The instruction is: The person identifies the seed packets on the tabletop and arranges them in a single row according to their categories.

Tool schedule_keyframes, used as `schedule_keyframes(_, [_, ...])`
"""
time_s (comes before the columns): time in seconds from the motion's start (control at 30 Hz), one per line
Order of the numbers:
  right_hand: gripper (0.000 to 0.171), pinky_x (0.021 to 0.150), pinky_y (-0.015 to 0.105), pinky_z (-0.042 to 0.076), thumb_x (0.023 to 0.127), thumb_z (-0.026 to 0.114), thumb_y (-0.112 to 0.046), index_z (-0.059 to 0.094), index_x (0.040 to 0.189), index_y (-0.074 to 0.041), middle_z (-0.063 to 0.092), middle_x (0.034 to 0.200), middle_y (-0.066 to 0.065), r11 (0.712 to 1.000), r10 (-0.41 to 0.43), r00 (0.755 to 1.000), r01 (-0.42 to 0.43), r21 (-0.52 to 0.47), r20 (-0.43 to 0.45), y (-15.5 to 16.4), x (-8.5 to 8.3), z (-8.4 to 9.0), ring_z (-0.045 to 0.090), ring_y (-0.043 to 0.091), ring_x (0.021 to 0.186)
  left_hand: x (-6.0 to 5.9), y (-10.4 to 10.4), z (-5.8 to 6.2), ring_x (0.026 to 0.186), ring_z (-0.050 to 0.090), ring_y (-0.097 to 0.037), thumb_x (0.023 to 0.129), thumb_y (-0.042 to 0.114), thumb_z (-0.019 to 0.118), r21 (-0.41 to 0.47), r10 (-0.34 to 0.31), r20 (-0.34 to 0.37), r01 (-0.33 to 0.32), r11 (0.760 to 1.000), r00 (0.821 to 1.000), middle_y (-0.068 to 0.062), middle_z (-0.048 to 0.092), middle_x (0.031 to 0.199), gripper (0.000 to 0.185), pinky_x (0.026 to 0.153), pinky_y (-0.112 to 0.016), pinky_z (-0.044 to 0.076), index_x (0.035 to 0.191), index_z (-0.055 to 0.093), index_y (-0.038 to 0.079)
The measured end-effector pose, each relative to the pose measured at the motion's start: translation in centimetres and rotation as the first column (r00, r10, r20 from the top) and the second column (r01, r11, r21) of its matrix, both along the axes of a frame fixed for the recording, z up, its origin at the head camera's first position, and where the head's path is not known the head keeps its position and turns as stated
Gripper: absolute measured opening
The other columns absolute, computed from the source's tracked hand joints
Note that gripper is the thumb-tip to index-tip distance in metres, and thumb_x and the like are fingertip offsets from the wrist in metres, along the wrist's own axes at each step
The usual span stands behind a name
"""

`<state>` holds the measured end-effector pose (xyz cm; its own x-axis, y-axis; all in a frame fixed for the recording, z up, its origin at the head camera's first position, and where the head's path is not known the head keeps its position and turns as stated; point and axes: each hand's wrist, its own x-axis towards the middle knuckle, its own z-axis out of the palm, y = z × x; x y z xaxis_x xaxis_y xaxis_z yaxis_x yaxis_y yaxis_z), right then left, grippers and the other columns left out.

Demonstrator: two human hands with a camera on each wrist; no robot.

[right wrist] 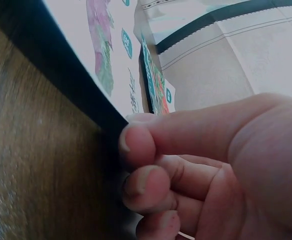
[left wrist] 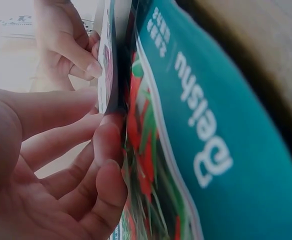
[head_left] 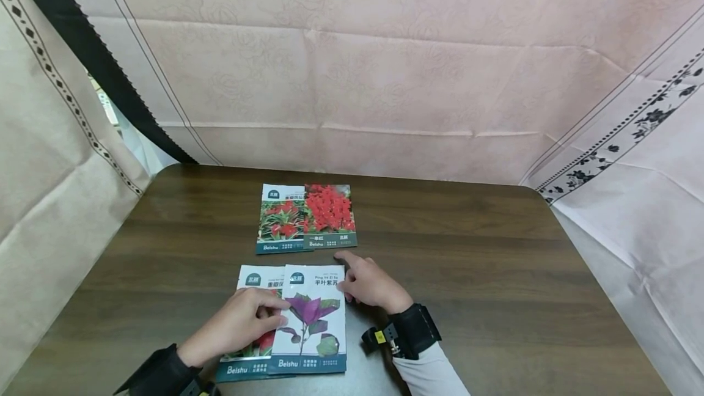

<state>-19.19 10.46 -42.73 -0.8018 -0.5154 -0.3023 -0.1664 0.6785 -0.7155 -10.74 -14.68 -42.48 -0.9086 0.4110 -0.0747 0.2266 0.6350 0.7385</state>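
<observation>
The left hand [head_left: 242, 322] lies on the near pair of seed packets, its fingers curled at the left edge of the purple-leaf packet [head_left: 311, 319]; the left wrist view shows the fingertips [left wrist: 108, 145] pinching that edge just above the red-flower packet [head_left: 255, 313] beneath it. The right hand [head_left: 370, 285] rests at the purple-leaf packet's far right corner, with the index finger stretched out toward the far side and the other fingers curled; in the right wrist view its fingertips [right wrist: 136, 142] press against the packet's edge.

The purple-leaf packet overlaps the right part of the red-flower packet, and both lie flat at the near middle of the worktop [head_left: 495, 274]. Farther off, apart from them, lies a second overlapped pair: a red-lily packet [head_left: 279, 219] on the left with a red-bloom packet [head_left: 330, 216] over its right side. Pale patterned cloth [head_left: 385, 78] hangs behind and to both sides of the worktop.
</observation>
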Motion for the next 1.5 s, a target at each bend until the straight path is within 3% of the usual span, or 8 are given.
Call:
schedule_keyframes(0.6, [0.056, 0.049, 0.025, 0.035, 0.089, 0.059, -0.018, 0.035, 0.139, -0.016, 0.054, 0.058, 0.0, 0.999, 0.016, 0.999, -0.015, 0.03, -0.035, 0.1, -0.1, 0.3, 0.046, 0.013, 0.049, -1.1, -0.1, 0.6, 0.066, 0.046, 0.0, 0.084, 0.03, 0.065, -0.051, -0.05, 0.067, 0.053, 0.997, 0.997, 0.005, 0.069, 0.097, 0.022, 0.058, -0.019, 0.035, 0.101, 0.072, 0.019])
schedule_keyframes(0.83, [0.055, 0.05, 0.025, 0.035, 0.089, 0.059, -0.017, 0.036, 0.138, -0.014, 0.055, 0.059, 0.002, 1.0, 0.018, 0.999, -0.018, 0.017, -0.032, 0.7, -0.4, 0.3, 0.045, 0.014, 0.049, -1.1, -0.1, 0.5, 0.067, 0.048, 0.0, 0.084, 0.029, 0.065, -0.035, -0.084, 0.07, 0.086, 0.996, 0.994, 0.01, 0.068, 0.089, 0.02, 0.058, -0.019, 0.037, 0.1, 0.072, 0.02])
schedule_keyframes(1.07, [0.048, 0.05, 0.026, 0.036, 0.09, 0.057, -0.019, 0.042, 0.135, -0.014, 0.058, 0.06, 0.005, 1.0, -0.02, 0.997, 0.02, 0.0, -0.073, 1.4, -0.8, 0.6, 0.045, 0.014, 0.049, -1.2, 0.0, 0.7, 0.071, 0.049, 0.0, 0.083, 0.03, 0.066, -0.053, -0.081, 0.08, 0.085, 0.995, 0.993, 0.009, 0.069, 0.09, 0.02, 0.06, -0.019, 0.038, 0.099, 0.073, 0.02])
schedule_keyframes(1.4, [0.036, 0.055, 0.027, 0.044, 0.091, 0.055, -0.013, 0.051, 0.127, -0.01, 0.062, 0.067, 0.008, 0.994, -0.055, 0.991, 0.044, -0.1, -0.12, 1.9, -0.9, 1.1, 0.058, 0.021, 0.062, -1.3, 0.2, 1.1, 0.073, 0.05, 0.0, 0.083, 0.031, 0.066, -0.097, -0.081, 0.086, 0.089, 0.991, 0.993, 0.01, 0.069, 0.091, 0.02, 0.062, -0.021, 0.037, 0.1, 0.072, 0.021])
schedule_keyframes(1.5, [0.035, 0.057, 0.028, 0.045, 0.092, 0.054, -0.013, 0.052, 0.126, -0.01, 0.062, 0.067, 0.008, 0.992, -0.068, 0.99, 0.054, -0.111, -0.123, 2.0, -0.9, 1.2, 0.058, 0.021, 0.063, -1.1, 0.4, 1.3, 0.063, 0.045, 0.0, 0.083, 0.03, 0.066, -0.125, -0.07, 0.077, 0.079, 0.989, 0.995, 0.012, 0.065, 0.075, 0.021, 0.056, -0.019, 0.034, 0.1, 0.072, 0.02])
